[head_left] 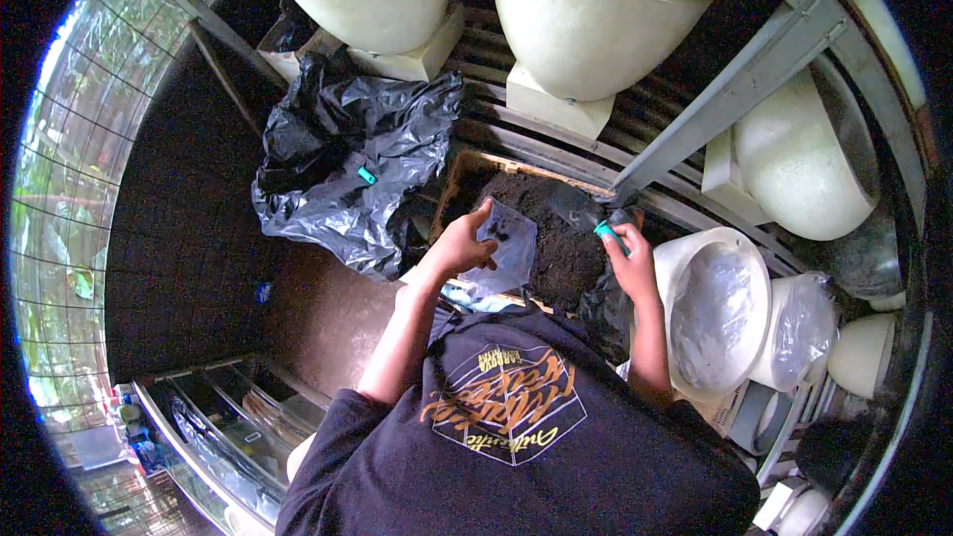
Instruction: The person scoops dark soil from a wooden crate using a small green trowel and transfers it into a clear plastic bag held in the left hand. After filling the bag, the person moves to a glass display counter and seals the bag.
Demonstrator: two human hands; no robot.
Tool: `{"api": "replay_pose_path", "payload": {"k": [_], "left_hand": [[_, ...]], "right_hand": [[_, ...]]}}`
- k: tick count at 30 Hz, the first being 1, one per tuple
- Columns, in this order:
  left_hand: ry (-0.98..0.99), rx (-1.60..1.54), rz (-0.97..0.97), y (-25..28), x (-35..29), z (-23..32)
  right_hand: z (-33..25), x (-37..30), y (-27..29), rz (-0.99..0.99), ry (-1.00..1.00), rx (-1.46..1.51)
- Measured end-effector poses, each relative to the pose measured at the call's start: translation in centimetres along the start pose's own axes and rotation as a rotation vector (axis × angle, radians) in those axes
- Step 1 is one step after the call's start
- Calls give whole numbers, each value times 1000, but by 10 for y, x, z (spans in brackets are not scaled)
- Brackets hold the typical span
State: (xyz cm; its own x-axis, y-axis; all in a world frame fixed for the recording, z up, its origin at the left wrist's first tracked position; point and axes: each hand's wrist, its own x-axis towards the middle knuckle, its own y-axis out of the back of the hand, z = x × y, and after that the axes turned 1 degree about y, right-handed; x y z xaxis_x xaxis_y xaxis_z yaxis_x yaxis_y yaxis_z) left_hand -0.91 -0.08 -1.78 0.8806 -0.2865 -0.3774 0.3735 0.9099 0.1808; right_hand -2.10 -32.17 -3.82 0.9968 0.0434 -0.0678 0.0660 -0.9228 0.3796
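Note:
My left hand grips the edge of a clear plastic bag, which has dark soil inside or behind it. In my right hand is a hand trowel by its teal handle. The trowel's dark blade points up and left over a heap of dark soil. That soil fills a tan crate in front of my body, and the bag hangs over its left side. Left of the crate lies a crumpled black plastic bag, with a small teal piece on it.
Two large pale planters stand on a slatted rack beyond the crate. A grey metal post slants up close to my right hand. More pale pots, some plastic-wrapped, sit at right. A glass-sided case is at lower left.

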Motion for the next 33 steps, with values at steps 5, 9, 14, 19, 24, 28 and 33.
{"api": "replay_pose_path", "payload": {"k": [5, 9, 14, 19, 24, 28, 33], "left_hand": [[-58, 50, 24, 10, -7, -22], [60, -46, 33, 14, -27, -8], [13, -52, 110, 13, -35, -29], [110, -47, 116, 12, -48, -25], [63, 5, 114, 10, -44, -27], [88, -12, 95, 5, -39, -18], [106, 52, 15, -3, -22, -5]], "right_hand": [[85, 12, -15, -77, -583, -91], [174, 17, -61, -192, -775, -66], [203, 34, -119, -181, -729, 0], [190, 26, -121, -133, -770, 99], [171, 3, -86, -119, -766, 204], [113, -7, -56, -79, -653, 273], [24, -2, -16, -129, -198, 263]]}}
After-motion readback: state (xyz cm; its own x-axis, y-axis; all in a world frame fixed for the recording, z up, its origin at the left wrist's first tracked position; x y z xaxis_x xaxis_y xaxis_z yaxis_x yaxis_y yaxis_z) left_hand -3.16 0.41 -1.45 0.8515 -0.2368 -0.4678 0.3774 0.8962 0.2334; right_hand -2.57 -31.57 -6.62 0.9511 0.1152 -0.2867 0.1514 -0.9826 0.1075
